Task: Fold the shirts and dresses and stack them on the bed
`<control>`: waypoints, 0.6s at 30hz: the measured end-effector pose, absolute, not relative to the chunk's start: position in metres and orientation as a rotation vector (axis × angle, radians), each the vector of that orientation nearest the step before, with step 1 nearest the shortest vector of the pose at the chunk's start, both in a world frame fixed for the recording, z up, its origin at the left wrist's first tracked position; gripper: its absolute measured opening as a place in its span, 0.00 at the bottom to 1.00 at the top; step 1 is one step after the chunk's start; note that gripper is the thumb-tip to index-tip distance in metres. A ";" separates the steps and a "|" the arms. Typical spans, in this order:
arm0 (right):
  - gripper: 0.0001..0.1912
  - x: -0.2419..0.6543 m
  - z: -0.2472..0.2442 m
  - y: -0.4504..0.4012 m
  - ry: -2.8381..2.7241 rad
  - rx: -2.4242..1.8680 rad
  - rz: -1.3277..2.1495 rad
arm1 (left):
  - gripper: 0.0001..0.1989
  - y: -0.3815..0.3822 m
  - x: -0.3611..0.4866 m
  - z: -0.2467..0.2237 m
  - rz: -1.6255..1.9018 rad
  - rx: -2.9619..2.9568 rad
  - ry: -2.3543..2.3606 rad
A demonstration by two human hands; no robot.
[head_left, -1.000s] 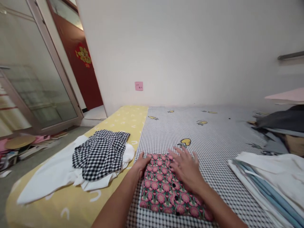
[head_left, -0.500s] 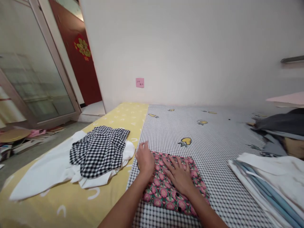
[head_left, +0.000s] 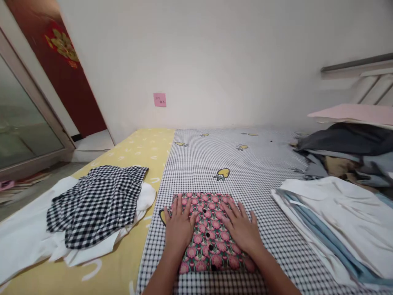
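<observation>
Head view: folded pink floral shirt (head_left: 211,241), black buttons (head_left: 210,247).

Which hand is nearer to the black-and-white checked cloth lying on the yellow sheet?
The left hand, flat on the folded pink floral garment, is nearer the checked cloth. The right hand rests farther away on the garment.

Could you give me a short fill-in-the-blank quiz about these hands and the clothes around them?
The left hand and right hand lie flat on a floral garment.
Its buttons are ____.
The gingham cloth lies on top of a ____ cloth.
The note on the wall is ____.

Missing words: black, white, pink.
</observation>
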State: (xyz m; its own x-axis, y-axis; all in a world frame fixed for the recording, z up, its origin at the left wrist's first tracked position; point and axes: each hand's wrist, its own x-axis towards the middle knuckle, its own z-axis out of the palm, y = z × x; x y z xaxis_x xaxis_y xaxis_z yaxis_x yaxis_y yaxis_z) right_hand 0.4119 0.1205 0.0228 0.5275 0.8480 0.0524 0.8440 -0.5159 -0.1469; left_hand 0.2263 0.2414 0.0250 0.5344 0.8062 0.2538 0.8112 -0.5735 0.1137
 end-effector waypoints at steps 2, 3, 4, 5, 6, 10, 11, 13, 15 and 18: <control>0.29 0.418 0.017 0.109 -1.468 -2.610 0.024 | 0.27 0.240 0.228 0.028 -0.434 -2.710 -1.441; 0.29 0.419 0.016 0.106 -1.480 -2.601 0.010 | 0.27 0.239 0.228 0.028 -0.437 -2.700 -1.442; 0.29 0.419 0.015 0.104 -1.486 -2.591 -0.001 | 0.27 0.239 0.228 0.028 -0.441 -2.695 -1.443; 0.28 0.418 0.015 0.104 -1.486 -2.584 -0.010 | 0.27 0.239 0.227 0.028 -0.444 -2.693 -1.442; 0.28 0.417 0.016 0.104 -1.482 -2.580 -0.018 | 0.27 0.239 0.227 0.028 -0.446 -2.694 -1.442; 0.28 0.415 0.015 0.106 -1.472 -2.559 -0.040 | 0.26 0.241 0.226 0.027 -0.447 -2.696 -1.439; 0.28 0.415 0.014 0.106 -1.474 -2.553 -0.046 | 0.26 0.241 0.226 0.026 -0.449 -2.694 -1.440; 0.28 0.416 0.011 0.105 -1.476 -2.541 -0.062 | 0.26 0.241 0.227 0.025 -0.459 -2.689 -1.440; 0.28 0.417 0.009 0.106 -1.475 -2.537 -0.073 | 0.26 0.242 0.227 0.025 -0.471 -2.684 -1.442; 0.28 0.415 0.012 0.107 -1.466 -2.554 -0.073 | 0.26 0.241 0.227 0.027 -0.463 -2.690 -1.436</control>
